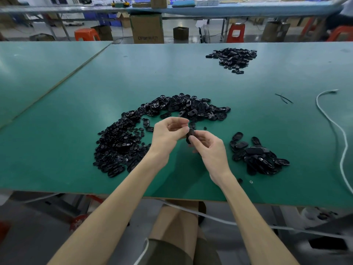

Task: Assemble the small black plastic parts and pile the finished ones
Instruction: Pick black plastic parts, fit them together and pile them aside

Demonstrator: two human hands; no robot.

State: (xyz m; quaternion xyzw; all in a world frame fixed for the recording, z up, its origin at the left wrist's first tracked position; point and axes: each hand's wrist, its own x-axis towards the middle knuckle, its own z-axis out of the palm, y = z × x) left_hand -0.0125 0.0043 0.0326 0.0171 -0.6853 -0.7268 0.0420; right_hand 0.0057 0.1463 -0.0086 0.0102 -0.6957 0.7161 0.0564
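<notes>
A green desk (191,77) is seen from above, and both hands are held together over its middle, a little toward the near edge. A black part (191,135) is held between them, above the desk surface. The left hand (169,131) is curled, and its thumb is pressed on the upper end of the part. The right hand (209,148) is also curled, and the lower side of the part is pinched by its thumb and fingers. How the pieces sit together inside the grip cannot be told, because most of the part is covered by the fingers.

A big pile (122,146) of loose black pieces is spread in a curved band from the left of the hands round to the far side of them. A right pile (257,155) of larger oval pieces is placed near the near edge, just to the right of the right hand. A far pile (233,57) is lying close to the far edge, toward the right corner, well apart from the others.

A white cable (341,134) runs along the right edge. Thin black ties (283,98) are lying between the cable and the big pile. A small ring (251,181) is seen near the near edge, below the right pile.
</notes>
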